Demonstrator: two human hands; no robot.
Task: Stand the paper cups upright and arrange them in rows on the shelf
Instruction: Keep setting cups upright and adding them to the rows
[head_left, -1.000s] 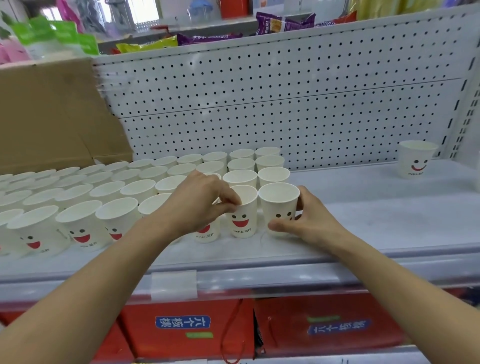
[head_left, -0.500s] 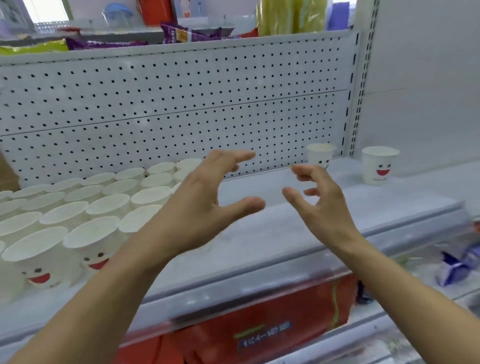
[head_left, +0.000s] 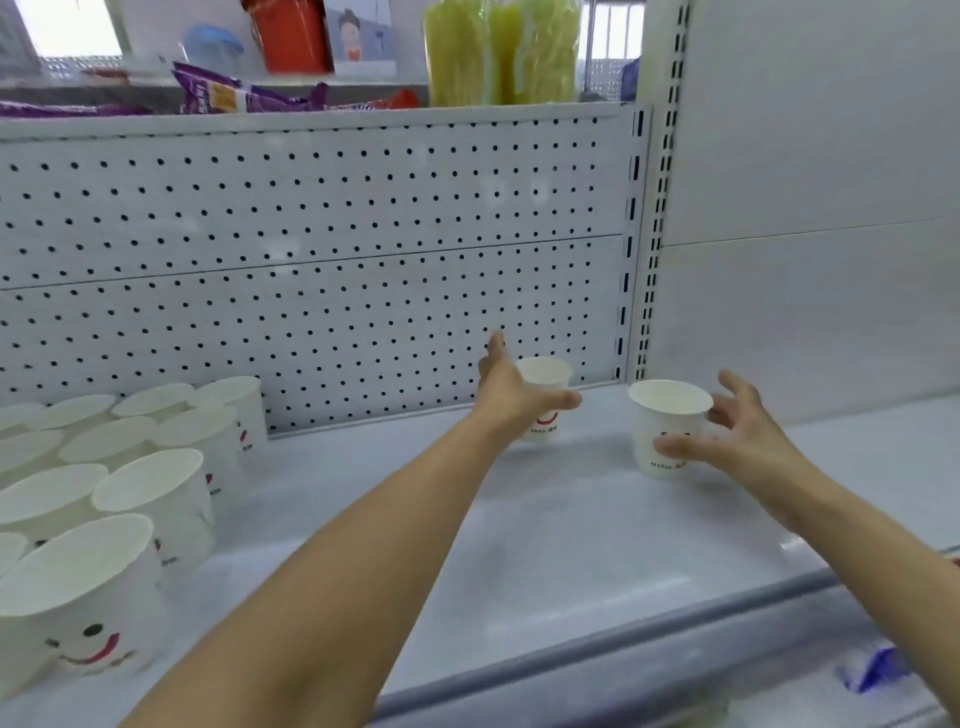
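Two white paper cups with smiley faces stand upright and apart at the right end of the grey shelf (head_left: 545, 530). My left hand (head_left: 511, 397) reaches the far cup (head_left: 545, 375); its thumb lies across the cup's front and its fingers stretch up along the left side. My right hand (head_left: 727, 434) is spread around the nearer cup (head_left: 667, 415), thumb in front and fingers curved by the right rim, without a closed grip. Rows of upright cups (head_left: 150, 483) fill the shelf's left part.
A white pegboard back panel (head_left: 322, 270) rises behind the shelf, with an upright post (head_left: 641, 234) at its right end. Snack bags and yellow packs (head_left: 498, 52) sit on the shelf above. The shelf's front rail (head_left: 623, 649) runs below my arms.
My hands let go of the front cups in the rows and swung right. My view turned with them, and both hands now close in on the two separate cups.
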